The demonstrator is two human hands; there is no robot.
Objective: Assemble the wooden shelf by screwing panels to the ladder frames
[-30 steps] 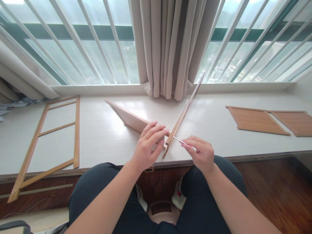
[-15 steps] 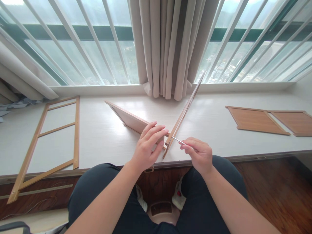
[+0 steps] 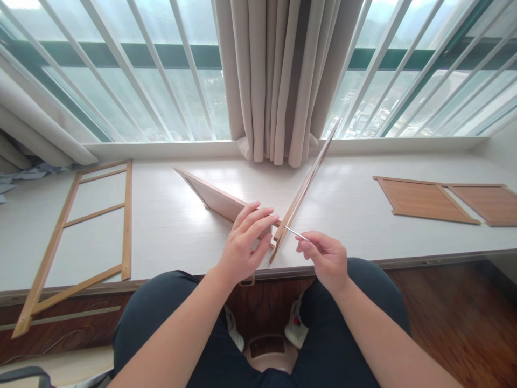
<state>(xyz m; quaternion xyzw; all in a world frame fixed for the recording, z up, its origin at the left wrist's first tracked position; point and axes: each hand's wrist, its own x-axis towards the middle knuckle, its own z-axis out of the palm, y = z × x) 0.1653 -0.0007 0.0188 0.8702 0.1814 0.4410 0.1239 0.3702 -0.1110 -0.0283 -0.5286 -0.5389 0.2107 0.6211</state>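
Two flat panels (image 3: 428,199) lie right; open frame (image 3: 81,237) left.

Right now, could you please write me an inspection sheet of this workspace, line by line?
Surface: white window ledge, wide and flat.
Job's things: upright wooden panel meeting a slanted wooden frame at the near edge; thin metal tool pointing at the joint.
Clutter: open wooden frame at the left; two flat brown panels at the right.
Hands: left hand steadies the panel; right hand pinches the tool.
Cables: nothing seen.
Surroundings: curtain, barred window, wooden floor.
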